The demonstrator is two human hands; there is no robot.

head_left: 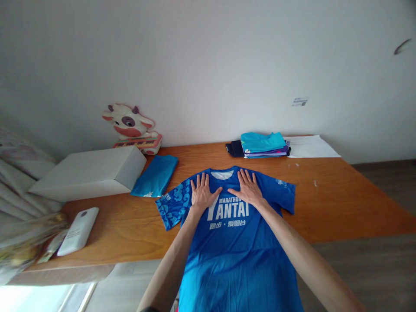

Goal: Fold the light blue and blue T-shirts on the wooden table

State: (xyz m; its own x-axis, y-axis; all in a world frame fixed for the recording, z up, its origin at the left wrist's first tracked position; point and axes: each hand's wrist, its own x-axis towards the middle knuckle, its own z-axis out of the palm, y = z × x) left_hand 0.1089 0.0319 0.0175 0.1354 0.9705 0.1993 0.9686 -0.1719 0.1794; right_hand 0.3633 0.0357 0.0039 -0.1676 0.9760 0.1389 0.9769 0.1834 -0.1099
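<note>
A blue T-shirt with white lettering lies face up on the wooden table, its hem hanging over the near edge. My left hand rests flat on the chest, fingers spread toward the collar. My right hand lies flat beside it on the other side of the collar, fingers also stretched out. Both palms press on the fabric and hold nothing.
A folded blue garment lies left of the shirt, next to a white box. A stack of folded clothes and white paper sit at the back by the wall. A cow-shaped toy and a white device are at the left.
</note>
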